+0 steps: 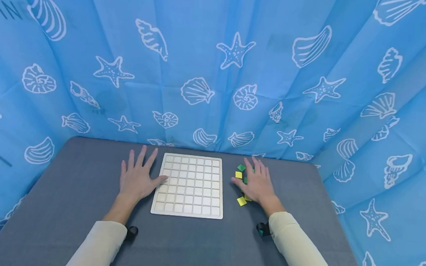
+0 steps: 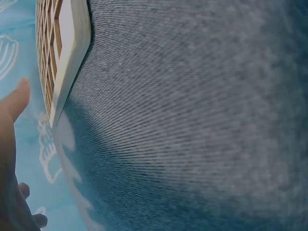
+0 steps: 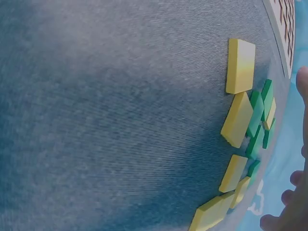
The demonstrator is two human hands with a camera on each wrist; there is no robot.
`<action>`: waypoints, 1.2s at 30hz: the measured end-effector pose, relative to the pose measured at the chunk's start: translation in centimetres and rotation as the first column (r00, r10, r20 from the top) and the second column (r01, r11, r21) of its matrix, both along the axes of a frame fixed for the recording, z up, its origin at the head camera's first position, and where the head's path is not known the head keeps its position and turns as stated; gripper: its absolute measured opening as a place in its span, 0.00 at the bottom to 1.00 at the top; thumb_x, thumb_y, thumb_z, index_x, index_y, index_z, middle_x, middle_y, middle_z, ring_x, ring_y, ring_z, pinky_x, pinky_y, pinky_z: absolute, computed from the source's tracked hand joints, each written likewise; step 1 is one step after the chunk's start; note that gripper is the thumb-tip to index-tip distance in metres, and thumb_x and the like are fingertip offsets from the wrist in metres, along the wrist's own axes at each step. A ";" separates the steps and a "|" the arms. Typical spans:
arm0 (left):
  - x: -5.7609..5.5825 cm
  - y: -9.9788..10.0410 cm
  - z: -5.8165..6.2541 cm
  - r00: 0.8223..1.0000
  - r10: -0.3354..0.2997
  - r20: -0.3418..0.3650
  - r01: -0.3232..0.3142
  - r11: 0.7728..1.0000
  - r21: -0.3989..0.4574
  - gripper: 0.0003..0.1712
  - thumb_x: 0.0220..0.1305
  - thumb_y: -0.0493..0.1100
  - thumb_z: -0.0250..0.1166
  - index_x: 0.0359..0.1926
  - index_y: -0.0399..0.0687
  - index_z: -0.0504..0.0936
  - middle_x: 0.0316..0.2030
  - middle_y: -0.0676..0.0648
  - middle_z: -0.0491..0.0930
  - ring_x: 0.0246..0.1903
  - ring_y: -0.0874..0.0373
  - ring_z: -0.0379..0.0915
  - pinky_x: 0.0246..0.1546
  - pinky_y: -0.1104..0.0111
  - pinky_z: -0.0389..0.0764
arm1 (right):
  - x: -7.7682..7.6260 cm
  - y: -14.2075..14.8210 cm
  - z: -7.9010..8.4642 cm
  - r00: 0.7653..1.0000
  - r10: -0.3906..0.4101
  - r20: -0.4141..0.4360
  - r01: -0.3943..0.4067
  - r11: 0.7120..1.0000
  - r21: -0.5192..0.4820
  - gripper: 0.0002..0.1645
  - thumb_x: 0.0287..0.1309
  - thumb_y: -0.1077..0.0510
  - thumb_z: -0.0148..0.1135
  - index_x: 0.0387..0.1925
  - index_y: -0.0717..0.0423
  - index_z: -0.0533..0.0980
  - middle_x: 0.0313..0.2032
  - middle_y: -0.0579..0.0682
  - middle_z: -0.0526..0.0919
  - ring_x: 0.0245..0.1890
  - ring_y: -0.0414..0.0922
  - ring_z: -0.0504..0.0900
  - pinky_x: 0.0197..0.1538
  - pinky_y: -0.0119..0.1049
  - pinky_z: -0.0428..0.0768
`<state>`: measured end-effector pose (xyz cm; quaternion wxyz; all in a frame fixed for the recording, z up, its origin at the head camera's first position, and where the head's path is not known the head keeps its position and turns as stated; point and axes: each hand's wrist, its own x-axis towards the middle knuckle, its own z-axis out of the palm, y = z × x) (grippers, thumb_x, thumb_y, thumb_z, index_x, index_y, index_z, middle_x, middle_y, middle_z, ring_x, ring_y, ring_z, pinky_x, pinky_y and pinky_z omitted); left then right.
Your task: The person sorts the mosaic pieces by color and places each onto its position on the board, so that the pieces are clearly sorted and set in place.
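while both hands are positioned over the table (image 1: 189,248), the grid board (image 1: 189,185) lies flat between them, near the far edge. writing: at the upper left of the blue curtain (image 1: 205,36), dark capital letters reading "pin" are visible, followed by marks too faint to read; white outlines of shells and starfish cover the fabric. board: square, pale, with rounded corners, a plain raised-looking rim, and rows of small whitish squares separated by tan lines. tiles: the yellow tiles (image 3: 241,66) and green tiles (image 3: 256,113) are flat, square-cornered, thick-edged pieces lying in a loose cluster on the table, to the right of the board and apart from it; several touch or overlap in the right wrist view. left hand (image 1: 136,179): fingers extended and spread apart, thumb pointing across the left rim of the board; whether it makes contact cannot be determined. right hand (image 1: 257,184): fingers extended, slightly apart, thumb set off to the side, above the tile cluster and partly covering it in the head view. each forearm wears a cream sleeve (image 1: 301,252). the table surface is grey and finely ribbed.
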<state>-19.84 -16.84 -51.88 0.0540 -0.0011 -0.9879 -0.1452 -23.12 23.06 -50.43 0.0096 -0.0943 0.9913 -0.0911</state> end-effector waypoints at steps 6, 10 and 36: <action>0.4 -0.1 0.0 0.999 0.002 0.042 -0.003 1.000 0.026 0.55 0.63 0.74 0.61 0.82 0.64 0.48 0.82 0.39 0.44 0.80 0.28 0.35 0.74 0.28 0.44 | 0.3 0.0 0.2 1.000 -0.005 0.001 0.005 1.000 -0.008 0.53 0.65 0.29 0.58 0.79 0.53 0.55 0.78 0.63 0.55 0.77 0.66 0.55 0.77 0.66 0.58; 0.8 -0.4 0.2 0.997 -0.012 0.077 0.011 1.000 0.019 0.51 0.65 0.73 0.60 0.82 0.66 0.51 0.82 0.40 0.47 0.79 0.27 0.37 0.73 0.27 0.46 | 0.4 0.3 -0.3 1.000 0.004 -0.026 -0.005 0.999 -0.034 0.50 0.66 0.31 0.60 0.78 0.53 0.59 0.77 0.61 0.58 0.76 0.65 0.58 0.74 0.66 0.63; 1.3 -0.7 0.2 0.967 -0.120 0.224 0.104 0.991 0.082 0.37 0.68 0.60 0.65 0.75 0.65 0.68 0.79 0.37 0.56 0.78 0.26 0.40 0.72 0.27 0.49 | 2.0 0.7 -1.9 0.990 -0.027 -0.142 0.000 0.982 -0.187 0.19 0.61 0.46 0.73 0.47 0.53 0.85 0.59 0.60 0.79 0.64 0.62 0.72 0.63 0.62 0.73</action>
